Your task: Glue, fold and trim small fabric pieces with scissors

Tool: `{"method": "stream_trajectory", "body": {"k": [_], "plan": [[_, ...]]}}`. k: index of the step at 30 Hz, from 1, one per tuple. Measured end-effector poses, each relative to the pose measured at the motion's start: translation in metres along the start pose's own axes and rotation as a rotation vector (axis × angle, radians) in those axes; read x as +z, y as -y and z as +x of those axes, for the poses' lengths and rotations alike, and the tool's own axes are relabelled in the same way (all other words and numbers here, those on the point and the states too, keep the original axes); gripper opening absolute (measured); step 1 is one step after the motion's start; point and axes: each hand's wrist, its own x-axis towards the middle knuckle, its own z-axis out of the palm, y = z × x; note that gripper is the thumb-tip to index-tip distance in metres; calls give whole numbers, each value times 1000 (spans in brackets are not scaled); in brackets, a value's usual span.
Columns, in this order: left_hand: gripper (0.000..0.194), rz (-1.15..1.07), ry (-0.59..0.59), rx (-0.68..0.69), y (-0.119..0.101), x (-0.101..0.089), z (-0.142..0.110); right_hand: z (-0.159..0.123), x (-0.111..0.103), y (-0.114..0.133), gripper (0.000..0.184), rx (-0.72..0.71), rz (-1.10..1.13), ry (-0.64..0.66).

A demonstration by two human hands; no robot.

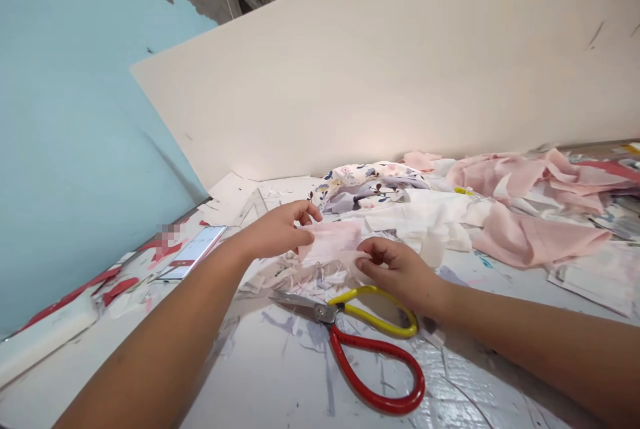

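Observation:
A small piece of pale pink fabric (331, 241) is stretched between my two hands, just above the table. My left hand (287, 228) pinches its left edge between thumb and fingers. At its lower right corner, my right hand (393, 268) grips the cloth with thumb and forefinger. Right below the hands lies a pair of scissors (325, 312) with one yellow and one red handle, blades pointing left and slightly apart; neither hand touches it. Thread ends and fabric scraps (295, 276) lie under the held piece.
Behind the hands lie a floral cloth (370, 179), white fabric pieces (440, 209) and pink fabric (535, 236). A phone (195, 252) rests left, near red scraps (120, 290) and a white box-like object (50, 339). A pale board (375, 76) stands along the table's back, a blue wall (75, 116) at left.

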Motion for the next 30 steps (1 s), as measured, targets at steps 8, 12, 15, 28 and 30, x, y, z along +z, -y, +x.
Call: {"method": "stream_trajectory", "body": {"k": [8,12,15,28,30], "plan": [[33,-176,-168,1,26,42,3,5,1,-7,20,78,20,-52],[34,-242,-308,-29,41,62,3,7,2,-13,11,83,7,-79],[32,-271,-344,-25,45,70,2,7,2,-14,8,62,-2,-47],[29,-293,-335,14,49,76,-2,1,1,-6,7,-93,-64,59],[28,-284,-348,21,51,76,-1,0,0,-4,7,-124,-86,68]]}}
